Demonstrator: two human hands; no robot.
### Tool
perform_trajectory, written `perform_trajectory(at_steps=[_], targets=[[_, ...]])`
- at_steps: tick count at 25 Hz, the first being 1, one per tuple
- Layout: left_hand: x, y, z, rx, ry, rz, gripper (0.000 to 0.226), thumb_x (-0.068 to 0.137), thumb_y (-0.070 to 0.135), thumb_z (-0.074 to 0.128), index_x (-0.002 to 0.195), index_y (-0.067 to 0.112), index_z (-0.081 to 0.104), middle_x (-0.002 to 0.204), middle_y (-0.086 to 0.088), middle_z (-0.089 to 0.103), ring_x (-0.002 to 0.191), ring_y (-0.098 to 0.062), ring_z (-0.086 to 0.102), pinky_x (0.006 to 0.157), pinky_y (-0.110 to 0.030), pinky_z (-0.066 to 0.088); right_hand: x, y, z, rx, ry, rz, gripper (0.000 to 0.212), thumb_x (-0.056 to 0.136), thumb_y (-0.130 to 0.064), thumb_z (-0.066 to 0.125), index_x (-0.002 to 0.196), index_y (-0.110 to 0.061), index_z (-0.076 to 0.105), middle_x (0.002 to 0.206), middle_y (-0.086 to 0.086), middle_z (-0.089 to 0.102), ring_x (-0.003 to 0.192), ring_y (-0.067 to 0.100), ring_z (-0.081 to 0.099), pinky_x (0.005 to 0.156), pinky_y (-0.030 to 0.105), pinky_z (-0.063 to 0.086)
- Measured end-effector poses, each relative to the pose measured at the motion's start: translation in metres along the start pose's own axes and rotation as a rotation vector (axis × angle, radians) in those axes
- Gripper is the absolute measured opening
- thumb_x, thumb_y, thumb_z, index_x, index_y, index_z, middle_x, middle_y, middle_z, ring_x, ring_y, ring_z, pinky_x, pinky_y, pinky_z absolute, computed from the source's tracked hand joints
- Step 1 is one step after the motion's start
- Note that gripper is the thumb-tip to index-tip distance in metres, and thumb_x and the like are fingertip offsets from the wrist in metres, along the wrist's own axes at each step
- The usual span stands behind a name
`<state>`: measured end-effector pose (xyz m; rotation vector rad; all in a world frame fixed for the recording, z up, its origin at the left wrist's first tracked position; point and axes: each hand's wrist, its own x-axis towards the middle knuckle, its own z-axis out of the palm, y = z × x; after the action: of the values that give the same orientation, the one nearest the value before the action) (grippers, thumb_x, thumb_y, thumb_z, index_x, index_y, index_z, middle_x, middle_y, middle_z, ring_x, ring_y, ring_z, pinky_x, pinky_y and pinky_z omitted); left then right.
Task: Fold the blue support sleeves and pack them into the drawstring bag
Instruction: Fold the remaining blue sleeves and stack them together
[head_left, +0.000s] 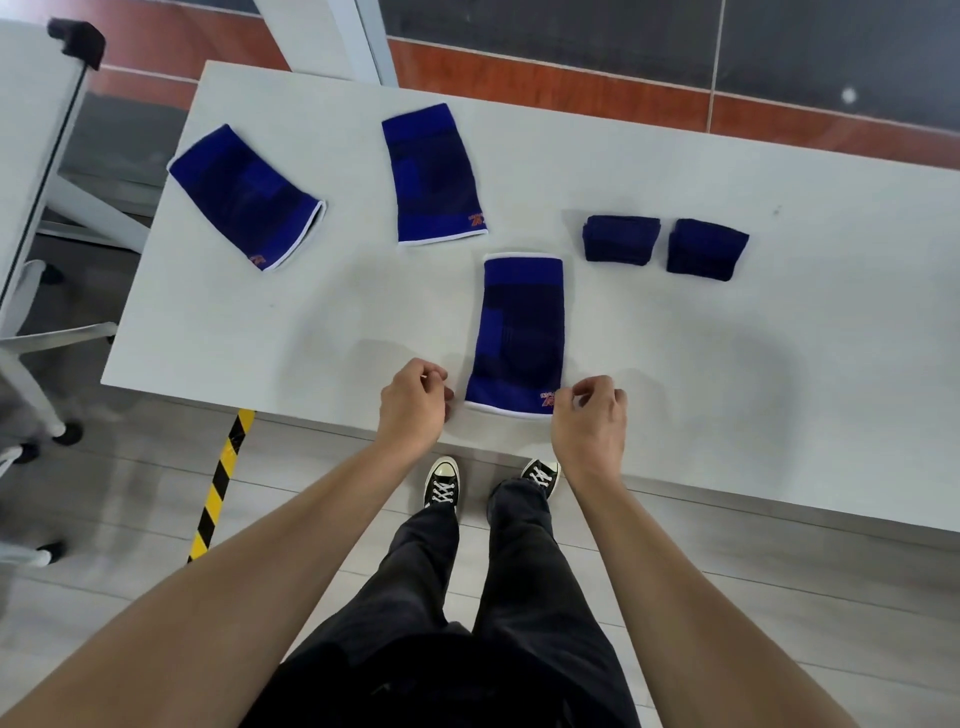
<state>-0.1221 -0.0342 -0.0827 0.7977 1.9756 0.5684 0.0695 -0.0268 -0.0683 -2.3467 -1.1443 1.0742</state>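
Note:
A flat blue support sleeve (519, 332) lies lengthwise on the white table (727, 364), its white-edged end at the near edge. My left hand (415, 400) hovers with curled fingers just left of the sleeve's near corner, a small gap between them, holding nothing. My right hand (592, 410) has curled fingers at the sleeve's near right corner; whether it pinches the fabric is not visible. Two more flat sleeves lie further back, one at the far left (244, 197) and one beside it (434, 176). Two folded dark blue sleeves (621, 238) (706, 249) sit side by side at right. No drawstring bag is in view.
The table's near edge runs just under my hands, with my legs and shoes below it. A second white table with a black clamp (78, 41) stands at left, above chair legs on castors (31, 364). Yellow-black tape (218, 483) marks the floor.

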Motion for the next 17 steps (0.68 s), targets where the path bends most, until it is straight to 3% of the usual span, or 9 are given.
perform_trajectory(at_steps=[3,6,10,12,15,17], targets=[[-0.012,0.003,0.004,0.139,-0.088,0.048,0.019,0.091,0.035,0.061,0.097,0.02,0.07,0.086,0.002,0.073,0.087,-0.022,0.069,0.088,-0.039,0.056,-0.007,0.012,0.007,-0.06,0.009,-0.068,0.006,0.095,-0.025,0.058,0.097,-0.02,0.06,0.1,-0.002,0.056,0.088,0.024,0.06,0.083,0.038,0.048],[-0.013,0.014,0.009,0.21,-0.096,0.007,0.025,0.09,0.035,0.068,0.1,0.013,0.07,0.091,-0.001,0.071,0.09,-0.022,0.066,0.088,-0.034,0.054,-0.007,0.013,0.009,-0.043,-0.01,-0.11,0.006,0.092,-0.02,0.06,0.098,-0.023,0.06,0.094,-0.006,0.062,0.086,0.02,0.06,0.091,0.045,0.049],[-0.008,0.027,0.004,-0.219,-0.181,-0.302,0.022,0.089,0.024,0.072,0.089,0.004,0.065,0.09,-0.015,0.066,0.07,-0.028,0.069,0.077,-0.042,0.063,-0.002,0.02,0.003,-0.033,-0.142,-0.116,0.013,0.089,-0.018,0.06,0.095,-0.029,0.062,0.082,-0.012,0.067,0.083,0.016,0.063,0.089,0.046,0.051],[-0.009,0.029,-0.002,-0.343,-0.212,-0.343,0.015,0.092,0.014,0.07,0.092,0.004,0.059,0.091,-0.016,0.062,0.065,-0.028,0.069,0.066,-0.039,0.064,-0.002,0.029,-0.003,-0.072,-0.136,-0.203,0.032,0.086,-0.011,0.061,0.112,-0.029,0.061,0.098,-0.005,0.064,0.089,0.017,0.06,0.09,0.043,0.051],[-0.015,0.032,-0.012,-0.484,-0.271,-0.41,0.012,0.093,0.006,0.067,0.094,0.006,0.055,0.079,-0.012,0.061,0.054,-0.023,0.068,0.055,-0.035,0.063,-0.002,0.036,-0.01,-0.314,-0.098,-0.509,0.07,0.08,-0.009,0.071,0.142,-0.032,0.048,0.127,0.001,0.051,0.113,0.022,0.049,0.101,0.038,0.04],[-0.017,0.031,-0.016,-0.524,-0.315,-0.435,0.011,0.092,0.005,0.066,0.093,0.008,0.055,0.067,-0.008,0.063,0.049,-0.018,0.066,0.05,-0.031,0.06,0.002,0.031,-0.008,-0.348,-0.097,-0.688,0.068,0.08,-0.016,0.076,0.142,-0.03,0.052,0.137,0.0,0.051,0.125,0.022,0.046,0.104,0.037,0.034]])
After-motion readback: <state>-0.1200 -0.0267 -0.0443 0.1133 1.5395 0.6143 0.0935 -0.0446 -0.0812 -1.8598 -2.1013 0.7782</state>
